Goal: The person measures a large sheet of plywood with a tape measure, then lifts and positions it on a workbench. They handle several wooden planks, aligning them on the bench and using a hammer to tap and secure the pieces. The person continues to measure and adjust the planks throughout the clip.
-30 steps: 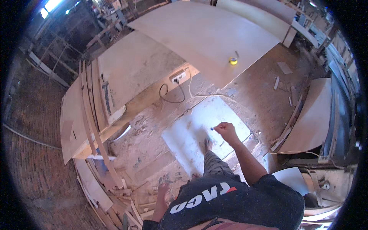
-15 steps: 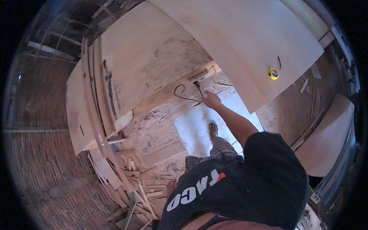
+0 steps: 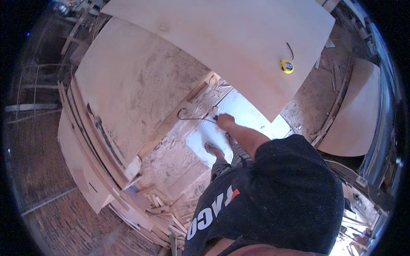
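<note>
My right hand (image 3: pixel 225 121) reaches out over the white floor panel, fingers closed around a black electric cord (image 3: pixel 194 119). A dark end of the cord, which looks like a plug, shows at the fingertips. From there the cord runs left to a small loop beside the wooden edge of the dusty board. My left hand is out of sight. On the pale plywood sheet (image 3: pixel 222 38) ahead lies a yellow tape measure (image 3: pixel 287 66) with a dark strap.
A dusty wooden board (image 3: pixel 141 77) on the left carries long wood strips (image 3: pixel 92 128). Wood offcuts (image 3: pixel 158 205) are heaped at lower left. The white panel (image 3: pixel 252 111) lies under my sandalled feet. A curved sheet (image 3: pixel 354 111) leans at right, and a brick wall (image 3: pixel 38 170) stands left.
The dark plug-like end, which stood out beyond my hand near the board's edge, is now at my fingertips. My view has turned, and both feet now show.
</note>
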`<state>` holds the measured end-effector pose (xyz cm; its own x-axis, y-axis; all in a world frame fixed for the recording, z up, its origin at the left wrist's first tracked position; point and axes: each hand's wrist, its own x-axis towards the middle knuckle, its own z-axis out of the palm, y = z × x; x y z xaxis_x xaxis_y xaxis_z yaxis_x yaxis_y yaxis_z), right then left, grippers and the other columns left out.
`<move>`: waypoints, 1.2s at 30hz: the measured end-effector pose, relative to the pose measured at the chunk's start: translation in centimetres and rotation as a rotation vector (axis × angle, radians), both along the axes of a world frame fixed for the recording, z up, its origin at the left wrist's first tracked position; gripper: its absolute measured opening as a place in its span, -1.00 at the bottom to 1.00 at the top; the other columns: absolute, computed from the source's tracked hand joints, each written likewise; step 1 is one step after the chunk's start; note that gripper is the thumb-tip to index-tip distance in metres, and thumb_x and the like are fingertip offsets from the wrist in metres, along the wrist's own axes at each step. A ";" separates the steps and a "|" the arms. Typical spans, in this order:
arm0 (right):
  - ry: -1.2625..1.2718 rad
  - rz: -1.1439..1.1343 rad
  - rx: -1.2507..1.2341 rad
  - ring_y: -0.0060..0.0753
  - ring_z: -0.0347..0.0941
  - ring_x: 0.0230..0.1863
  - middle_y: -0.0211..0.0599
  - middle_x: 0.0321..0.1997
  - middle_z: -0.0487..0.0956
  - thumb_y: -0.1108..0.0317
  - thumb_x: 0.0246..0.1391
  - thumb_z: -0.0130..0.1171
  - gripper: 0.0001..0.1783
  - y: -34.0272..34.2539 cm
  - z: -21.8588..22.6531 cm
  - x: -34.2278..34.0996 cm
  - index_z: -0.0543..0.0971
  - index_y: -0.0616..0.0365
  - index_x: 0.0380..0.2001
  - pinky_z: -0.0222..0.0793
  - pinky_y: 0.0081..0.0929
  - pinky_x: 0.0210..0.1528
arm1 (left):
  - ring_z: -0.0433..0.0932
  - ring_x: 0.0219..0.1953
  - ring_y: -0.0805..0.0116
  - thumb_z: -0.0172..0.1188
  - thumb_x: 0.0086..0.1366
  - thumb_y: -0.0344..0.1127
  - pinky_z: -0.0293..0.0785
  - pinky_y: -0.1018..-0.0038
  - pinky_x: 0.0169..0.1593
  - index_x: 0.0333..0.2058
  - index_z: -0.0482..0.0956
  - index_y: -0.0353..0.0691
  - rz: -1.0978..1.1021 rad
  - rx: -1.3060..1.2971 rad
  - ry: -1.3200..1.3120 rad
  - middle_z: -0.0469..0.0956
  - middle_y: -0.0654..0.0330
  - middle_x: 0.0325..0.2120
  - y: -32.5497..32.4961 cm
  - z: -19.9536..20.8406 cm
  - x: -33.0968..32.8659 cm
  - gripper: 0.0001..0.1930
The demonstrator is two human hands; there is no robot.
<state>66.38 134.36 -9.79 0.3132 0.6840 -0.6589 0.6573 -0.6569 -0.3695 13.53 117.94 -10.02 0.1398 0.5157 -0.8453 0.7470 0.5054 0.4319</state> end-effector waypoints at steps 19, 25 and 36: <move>-0.738 -0.281 0.580 0.00 0.43 0.28 -0.11 0.23 0.56 0.17 -0.01 0.46 -0.38 -12.7 18.7 29.0 0.58 0.00 0.17 0.39 -0.10 0.33 | 0.64 -0.32 0.38 0.29 0.38 -0.10 0.55 0.42 -0.17 0.06 0.65 -0.37 -0.255 0.174 -0.281 0.72 0.08 -0.31 18.9 8.8 24.5 -0.54; -0.664 0.218 0.334 -0.10 0.24 0.46 -0.24 0.40 0.40 0.16 -0.08 0.51 -0.09 -11.9 14.8 38.2 0.37 -0.19 0.38 0.23 -0.02 0.43 | 0.64 -0.26 0.42 0.31 0.38 -0.12 0.54 0.46 -0.12 0.07 0.65 -0.34 0.057 0.340 -0.395 0.71 0.12 -0.24 17.2 13.0 36.2 -0.56; -0.032 0.149 0.686 -0.12 0.59 0.05 -0.13 0.05 0.60 -0.13 -0.18 0.61 -0.05 -11.7 17.2 31.9 0.50 0.05 0.25 0.52 -0.17 0.11 | 0.59 0.08 0.23 0.18 0.47 -0.12 0.48 0.33 0.17 0.24 0.46 -0.32 0.173 0.107 -0.669 0.60 0.04 0.06 12.9 17.8 56.0 -0.49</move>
